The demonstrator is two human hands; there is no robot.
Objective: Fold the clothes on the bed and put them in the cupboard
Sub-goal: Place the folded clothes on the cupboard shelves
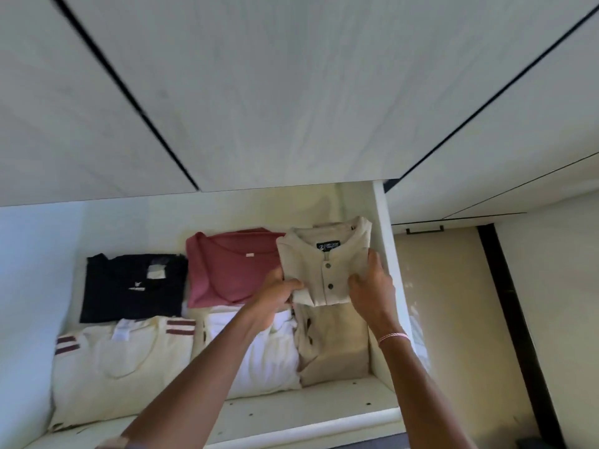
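I'm clasping the folded beige shirt (325,270), left grip (279,294) and right grip (372,283) both clenched on it, over the cupboard shelf (291,413). Folded garments (227,270) are already lying left of and beneath my grips; I'm not seeing the bed.

Single head-worn view — looks forward and down, close, into open cupboard drawer (382,286); closed fronts (291,92) fill upper frame.

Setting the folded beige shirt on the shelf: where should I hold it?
Take the beige shirt by its side edges near the bottom fold, one hand from each side, as the left hand and right hand do. It is a flat folded packet; a one-sided grip would likely let it unfold.
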